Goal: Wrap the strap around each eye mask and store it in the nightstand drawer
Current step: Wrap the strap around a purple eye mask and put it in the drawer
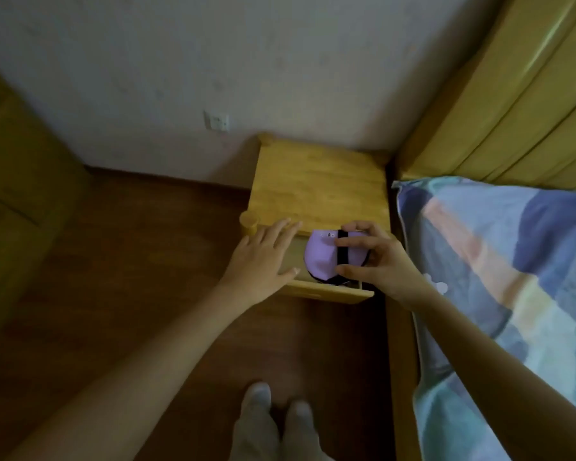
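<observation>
A purple eye mask (320, 257) with its black strap (342, 249) wound across the middle hangs over the open nightstand drawer (333, 292). My right hand (376, 261) grips the mask from the right, fingers over the top and thumb underneath. My left hand (263, 257) lies flat with straight fingers at the drawer's left edge, beside the mask. Something dark lies in the drawer under the mask; I cannot tell what it is.
The wooden nightstand (320, 184) stands against a white wall, between dark wood floor (113, 261) on the left and a bed with a blue patterned quilt (499, 277) on the right. A wooden headboard (512, 94) rises behind. My feet (273, 414) are below.
</observation>
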`<state>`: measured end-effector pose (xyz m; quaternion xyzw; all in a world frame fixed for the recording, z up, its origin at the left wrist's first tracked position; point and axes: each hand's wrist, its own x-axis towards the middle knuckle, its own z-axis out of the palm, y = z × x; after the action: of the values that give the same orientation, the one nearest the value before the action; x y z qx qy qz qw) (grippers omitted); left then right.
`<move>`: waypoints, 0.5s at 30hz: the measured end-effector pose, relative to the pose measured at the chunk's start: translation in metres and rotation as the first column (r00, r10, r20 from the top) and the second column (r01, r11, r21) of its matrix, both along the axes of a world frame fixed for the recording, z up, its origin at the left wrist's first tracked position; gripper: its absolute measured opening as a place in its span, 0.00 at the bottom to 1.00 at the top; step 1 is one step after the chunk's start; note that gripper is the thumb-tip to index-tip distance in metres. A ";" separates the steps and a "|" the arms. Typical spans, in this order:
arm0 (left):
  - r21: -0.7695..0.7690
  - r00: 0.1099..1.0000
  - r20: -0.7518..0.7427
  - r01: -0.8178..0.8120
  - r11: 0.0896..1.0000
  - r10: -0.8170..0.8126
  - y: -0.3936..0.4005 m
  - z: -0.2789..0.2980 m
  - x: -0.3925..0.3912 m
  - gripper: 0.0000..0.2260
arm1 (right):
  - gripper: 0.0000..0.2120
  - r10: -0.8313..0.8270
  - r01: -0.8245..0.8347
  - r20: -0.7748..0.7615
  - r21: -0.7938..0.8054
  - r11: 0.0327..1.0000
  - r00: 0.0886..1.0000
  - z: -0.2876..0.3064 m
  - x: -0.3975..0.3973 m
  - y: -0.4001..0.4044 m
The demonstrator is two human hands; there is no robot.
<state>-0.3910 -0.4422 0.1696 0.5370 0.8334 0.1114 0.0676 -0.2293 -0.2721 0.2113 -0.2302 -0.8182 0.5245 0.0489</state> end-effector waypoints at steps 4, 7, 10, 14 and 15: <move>-0.072 0.998 0.064 -0.007 0.997 0.012 0.030 -0.095 -0.031 0.35 | 0.19 -0.006 0.012 0.133 -0.044 0.999 0.991 -0.108 -0.035 0.037; -0.111 0.996 0.079 -0.034 0.993 0.043 0.048 -0.161 -0.047 0.35 | 0.18 -0.029 0.038 0.209 -0.043 0.998 0.978 -0.193 -0.062 0.057; -0.124 0.993 0.095 -0.052 0.991 0.064 0.067 -0.220 -0.053 0.35 | 0.18 -0.095 0.116 0.244 -0.073 0.991 0.965 -0.269 -0.077 0.068; -0.121 0.992 0.119 -0.031 0.992 0.046 0.091 -0.281 -0.053 0.35 | 0.18 -0.144 0.173 0.298 -0.073 0.982 0.944 -0.351 -0.086 0.084; -0.114 0.991 0.128 -0.031 0.993 0.045 0.096 -0.292 -0.052 0.35 | 0.19 -0.141 0.167 0.305 -0.059 0.984 0.942 -0.368 -0.087 0.089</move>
<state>-0.4431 -0.3465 -0.1228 0.5080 0.8422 0.1008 0.1499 -0.3163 -0.1834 -0.1565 -0.3721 -0.7728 0.5122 -0.0445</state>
